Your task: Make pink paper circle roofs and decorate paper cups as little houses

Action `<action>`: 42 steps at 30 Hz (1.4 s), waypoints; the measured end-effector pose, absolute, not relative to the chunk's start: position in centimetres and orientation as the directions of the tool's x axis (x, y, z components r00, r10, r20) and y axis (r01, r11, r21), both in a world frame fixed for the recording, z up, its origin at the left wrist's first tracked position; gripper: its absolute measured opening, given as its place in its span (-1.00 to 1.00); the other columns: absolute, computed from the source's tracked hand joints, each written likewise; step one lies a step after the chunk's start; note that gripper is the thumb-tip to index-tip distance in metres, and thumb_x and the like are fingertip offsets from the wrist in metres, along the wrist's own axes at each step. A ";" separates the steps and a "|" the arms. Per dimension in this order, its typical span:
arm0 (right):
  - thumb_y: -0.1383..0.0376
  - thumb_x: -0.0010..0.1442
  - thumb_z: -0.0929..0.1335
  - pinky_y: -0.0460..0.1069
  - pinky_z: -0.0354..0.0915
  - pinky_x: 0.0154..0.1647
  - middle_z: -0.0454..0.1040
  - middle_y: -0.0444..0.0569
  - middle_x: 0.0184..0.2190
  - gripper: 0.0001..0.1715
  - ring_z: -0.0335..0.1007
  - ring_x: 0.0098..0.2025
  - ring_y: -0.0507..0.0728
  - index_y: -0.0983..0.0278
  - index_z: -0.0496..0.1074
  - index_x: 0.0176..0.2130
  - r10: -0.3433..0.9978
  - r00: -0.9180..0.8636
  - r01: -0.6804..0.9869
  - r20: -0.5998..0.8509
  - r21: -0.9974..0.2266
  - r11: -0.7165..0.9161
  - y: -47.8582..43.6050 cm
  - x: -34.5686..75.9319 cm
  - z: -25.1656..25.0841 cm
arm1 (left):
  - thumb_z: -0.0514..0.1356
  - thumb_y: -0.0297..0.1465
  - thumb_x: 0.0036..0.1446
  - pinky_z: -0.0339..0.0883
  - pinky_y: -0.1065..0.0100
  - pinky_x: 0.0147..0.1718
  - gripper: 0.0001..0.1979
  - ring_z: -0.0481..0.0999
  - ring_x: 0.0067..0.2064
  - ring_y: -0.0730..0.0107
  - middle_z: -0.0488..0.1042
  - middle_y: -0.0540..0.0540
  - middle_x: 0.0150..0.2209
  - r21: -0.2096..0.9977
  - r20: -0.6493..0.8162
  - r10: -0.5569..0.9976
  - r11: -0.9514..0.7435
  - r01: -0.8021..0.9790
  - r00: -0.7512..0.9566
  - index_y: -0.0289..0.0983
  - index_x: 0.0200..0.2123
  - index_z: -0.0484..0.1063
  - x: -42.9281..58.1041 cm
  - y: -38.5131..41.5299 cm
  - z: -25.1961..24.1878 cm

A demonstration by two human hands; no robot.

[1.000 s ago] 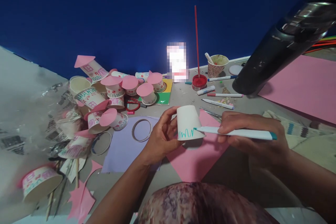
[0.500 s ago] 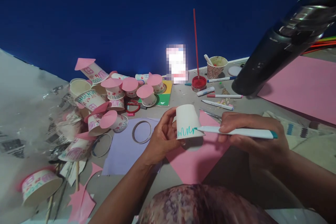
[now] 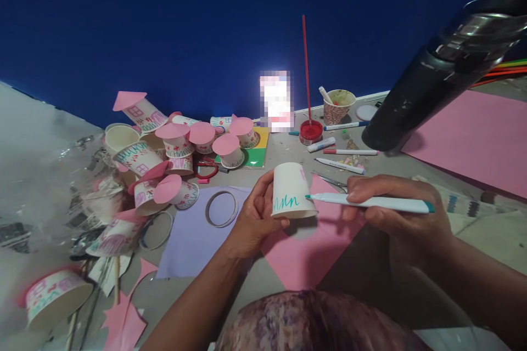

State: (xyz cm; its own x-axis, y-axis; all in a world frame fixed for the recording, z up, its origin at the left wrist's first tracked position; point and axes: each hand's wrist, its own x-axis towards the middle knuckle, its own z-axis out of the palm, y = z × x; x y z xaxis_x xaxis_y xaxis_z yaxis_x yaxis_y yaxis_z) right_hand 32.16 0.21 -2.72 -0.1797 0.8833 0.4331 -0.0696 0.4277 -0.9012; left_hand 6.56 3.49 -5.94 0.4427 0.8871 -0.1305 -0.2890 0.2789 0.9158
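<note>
My left hand point(image 3: 259, 211) is closed round the left side of a white paper cup point(image 3: 290, 184), which is upside down with its wide rim low. A teal zigzag line runs near the rim, and a bit of pink drawing shows at the cup's right edge. My right hand point(image 3: 395, 208) grips a white marker point(image 3: 382, 203) with a teal end cap. The marker's teal tip is at the cup's right side, by the end of the zigzag; whether it touches I cannot tell. Beneath the cup lies a pink paper sheet point(image 3: 304, 263) with scissors point(image 3: 329, 180) at its far edge.
On the left are several decorated paper cups with pink cone tops point(image 3: 177, 140), a tape roll point(image 3: 221, 208) on lilac paper point(image 3: 185, 252), and clear plastic point(image 3: 49, 186). Farther back stand a red pot point(image 3: 312, 132), a patterned cup point(image 3: 337, 109) and loose markers. A black bottle point(image 3: 428, 77) rises at right.
The cup has turned a little leftward in my left hand, so the zigzag sits farther left and pink drawing appears at its right. The marker tip has come off the line's end slightly.
</note>
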 end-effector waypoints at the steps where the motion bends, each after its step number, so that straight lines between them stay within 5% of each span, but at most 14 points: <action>1: 0.36 0.25 0.46 0.04 0.45 -0.38 0.64 -0.02 -0.37 -0.79 0.54 -0.36 0.18 0.15 0.61 -0.09 0.882 -0.185 -0.069 0.433 -0.901 0.428 0.2 32.1 -2.7 | 0.58 -0.35 -0.21 0.47 0.08 0.10 0.00 0.44 0.28 -0.10 0.38 -0.19 0.33 0.911 -0.140 0.885 0.290 -0.293 0.443 -0.03 0.30 0.23 6.6 3.5 -5.9; 10: 0.25 0.27 0.48 -0.01 0.44 -0.44 0.63 -0.05 -0.43 -0.85 0.53 -0.41 0.13 0.19 0.62 -0.13 0.911 -0.166 -0.193 0.377 -0.918 0.345 0.0 32.0 -2.8 | 0.58 -0.35 -0.23 0.46 0.06 0.10 -0.01 0.40 0.31 -0.13 0.38 -0.16 0.33 0.906 -0.159 0.888 0.305 -0.293 0.432 -0.02 0.28 0.25 6.7 3.5 -5.8; 16: 0.26 0.37 0.39 -0.08 0.45 -0.40 0.66 -0.07 -0.32 -0.76 0.55 -0.32 0.08 0.13 0.57 0.01 0.929 0.064 0.072 0.365 -0.930 0.360 -0.1 31.9 -3.2 | 0.57 -0.30 -0.19 0.44 0.14 0.12 -0.05 0.37 0.32 -0.06 0.37 -0.15 0.33 0.934 -0.099 0.896 0.234 -0.269 0.433 -0.03 0.27 0.27 6.7 3.5 -6.3; 18: 0.19 0.32 0.44 -0.04 0.50 -0.25 0.66 -0.02 -0.13 -0.61 0.56 -0.19 0.12 0.12 0.50 0.13 0.930 0.060 0.189 0.364 -0.919 0.347 0.1 31.7 -3.5 | 0.57 -0.32 -0.16 0.42 0.17 0.13 -0.08 0.38 0.31 -0.02 0.40 -0.15 0.29 0.940 -0.076 0.889 0.215 -0.266 0.451 -0.04 0.27 0.28 6.9 3.3 -6.2; 22: -0.02 -0.12 0.66 0.19 0.43 0.14 0.52 0.06 0.18 0.06 0.49 0.10 0.29 0.06 0.35 0.28 0.923 -0.155 0.312 0.353 -0.869 0.385 0.9 31.5 -4.0 | 0.54 -0.37 -0.09 0.41 0.19 0.11 -0.19 0.44 0.26 0.04 0.38 -0.17 0.29 0.948 -0.035 0.872 0.183 -0.260 0.488 -0.05 0.22 0.31 7.5 2.9 -5.8; 24: -0.07 -0.17 0.66 0.27 0.33 0.23 0.48 0.08 0.21 0.13 0.42 0.17 0.36 0.07 0.33 0.29 0.892 -0.236 0.373 0.386 -0.811 0.450 1.2 31.5 -4.4 | 0.52 -0.39 -0.06 0.39 0.18 0.13 -0.23 0.41 0.29 0.03 0.31 -0.16 0.34 0.949 -0.016 0.864 0.172 -0.265 0.503 -0.04 0.21 0.31 7.6 2.8 -5.7; 31: -0.14 -0.01 0.58 0.31 0.30 0.23 0.51 0.14 0.15 0.08 0.40 0.18 0.39 0.15 0.27 0.34 0.841 -0.328 0.469 0.431 -0.699 0.540 1.6 31.7 -5.0 | 0.50 -0.40 -0.03 0.16 0.04 0.35 -0.10 0.15 0.44 -0.07 0.14 -0.17 0.42 0.994 0.079 0.808 -0.023 -0.103 0.584 -0.02 0.34 0.21 6.4 3.1 -5.1; 38: -0.11 -0.02 0.59 0.30 0.35 0.20 0.53 0.10 0.15 0.07 0.44 0.15 0.38 0.12 0.29 0.34 0.823 -0.328 0.428 0.464 -0.703 0.567 1.2 31.2 -4.3 | 0.47 -0.38 -0.02 0.37 0.07 0.18 -0.14 0.35 0.27 0.01 0.27 -0.16 0.28 0.925 0.130 0.813 -0.306 0.226 0.567 0.02 0.33 0.25 5.6 3.1 -3.7; 42: 0.24 0.29 0.47 0.16 0.45 0.03 0.67 -0.04 -0.15 -0.49 0.57 -0.14 0.21 0.07 0.47 0.21 0.792 -0.163 0.267 0.589 -0.746 0.610 0.5 31.4 -2.7 | 0.44 -0.45 -0.02 0.32 0.08 0.22 -0.16 0.27 0.33 0.01 0.28 -0.13 0.28 0.893 0.228 0.855 -0.375 0.250 0.466 0.02 0.32 0.25 4.9 3.7 -3.8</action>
State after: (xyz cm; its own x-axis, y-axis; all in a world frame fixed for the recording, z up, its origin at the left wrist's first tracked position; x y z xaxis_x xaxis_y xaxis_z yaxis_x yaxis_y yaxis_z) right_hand 31.42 0.52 -2.75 -0.1631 0.7917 0.5888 0.2670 0.6099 -0.7461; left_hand 4.91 3.67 -3.75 0.4663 0.8546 0.2284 0.2497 -0.3749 0.8928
